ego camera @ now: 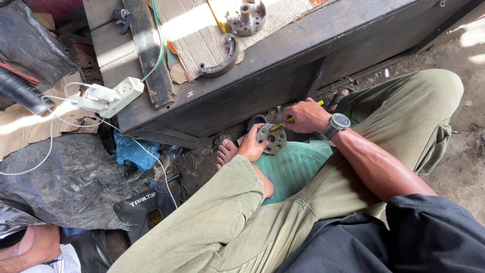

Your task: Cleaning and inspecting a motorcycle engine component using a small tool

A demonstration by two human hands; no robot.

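I sit on the green plastic stool (295, 167), and every position below is given from it.

1. On the stool's front edge, between my knees, rests the round metal disc with holes (271, 138). My left hand (252, 146) steadies it: thumb and fingers pinch the disc's left rim, palm low against the seat. Judgement: keep this pinch firm so the disc cannot rotate under tool pressure.

2. Just beyond the disc, my right hand (306, 116) holds the yellow-handled tool (290, 120), fingers curled closed around the handle, tip pointing down toward the disc face. I cannot tell exactly which hole the tip meets. Judgement: hold the tool in line with the hole and press straight, not sideways, or the tip may slip toward my left thumb.

3. Farther from the stool stands the dark wooden bench (262, 76). On its cardboard lie a curved brake shoe (222, 58) and a round hub part (246, 17). To the bench's left sits a white power strip (124, 93).
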